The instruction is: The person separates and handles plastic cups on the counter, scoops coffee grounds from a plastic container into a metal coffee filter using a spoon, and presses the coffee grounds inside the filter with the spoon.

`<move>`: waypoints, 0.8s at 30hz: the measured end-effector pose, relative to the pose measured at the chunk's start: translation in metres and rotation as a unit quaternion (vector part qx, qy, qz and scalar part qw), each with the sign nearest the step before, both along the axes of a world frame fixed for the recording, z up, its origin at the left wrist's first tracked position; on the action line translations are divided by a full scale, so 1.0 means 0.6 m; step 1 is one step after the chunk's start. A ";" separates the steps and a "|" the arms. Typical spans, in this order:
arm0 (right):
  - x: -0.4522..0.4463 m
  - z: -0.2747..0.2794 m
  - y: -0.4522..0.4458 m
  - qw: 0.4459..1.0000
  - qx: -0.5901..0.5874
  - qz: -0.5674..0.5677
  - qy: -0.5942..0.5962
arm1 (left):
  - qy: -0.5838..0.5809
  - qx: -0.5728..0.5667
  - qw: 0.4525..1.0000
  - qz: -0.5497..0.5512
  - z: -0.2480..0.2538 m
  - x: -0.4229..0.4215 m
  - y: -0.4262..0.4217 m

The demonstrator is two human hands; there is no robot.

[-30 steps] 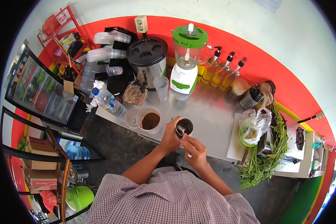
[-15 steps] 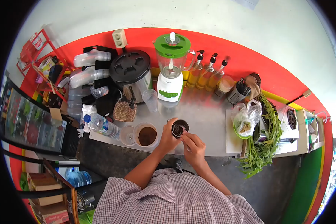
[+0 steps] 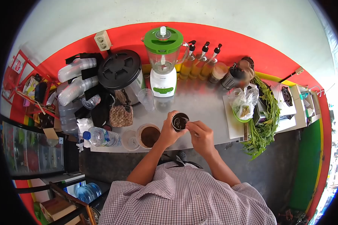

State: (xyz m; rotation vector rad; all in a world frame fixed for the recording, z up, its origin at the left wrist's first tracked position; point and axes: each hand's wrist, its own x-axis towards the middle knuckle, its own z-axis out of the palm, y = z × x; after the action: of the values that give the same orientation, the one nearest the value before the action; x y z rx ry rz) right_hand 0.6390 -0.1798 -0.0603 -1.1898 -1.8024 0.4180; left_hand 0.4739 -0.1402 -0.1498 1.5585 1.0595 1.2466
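Note:
My left hand (image 3: 169, 132) is wrapped around a small cup (image 3: 179, 121) with dark brown contents, held above the front part of the metal counter. My right hand (image 3: 201, 137) is closed in a pinch at the cup's right rim, on what looks like a thin spoon; most of it is hidden by the fingers. Just left of the cup stands an open plastic tub (image 3: 139, 131) of brown powder (image 3: 150, 136). Its round clear lid (image 3: 130, 141) seems to lie beside it.
Behind are a green-lidded blender (image 3: 164, 83), a clear plastic cup (image 3: 146, 99), a big black-lidded steel container (image 3: 119, 69) and pump bottles (image 3: 198, 65). A water bottle (image 3: 105, 137) stands left. Leafy greens (image 3: 264, 127) and a plastic bag (image 3: 244, 100) are at right.
The camera view has shifted slightly. My right hand has moved a little to the right, away from the cup's middle, while my left hand keeps its hold on the cup.

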 end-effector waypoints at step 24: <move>0.017 -0.015 -0.053 0.998 0.036 0.043 -0.042 | 0.037 -0.059 0.996 -0.062 0.042 -0.019 -0.003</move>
State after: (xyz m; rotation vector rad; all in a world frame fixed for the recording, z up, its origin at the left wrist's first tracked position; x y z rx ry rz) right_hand 0.6490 -0.2114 -0.0691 -1.0969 -1.9297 0.3545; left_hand 0.4622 -0.1421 -0.1246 1.5651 1.0477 1.0313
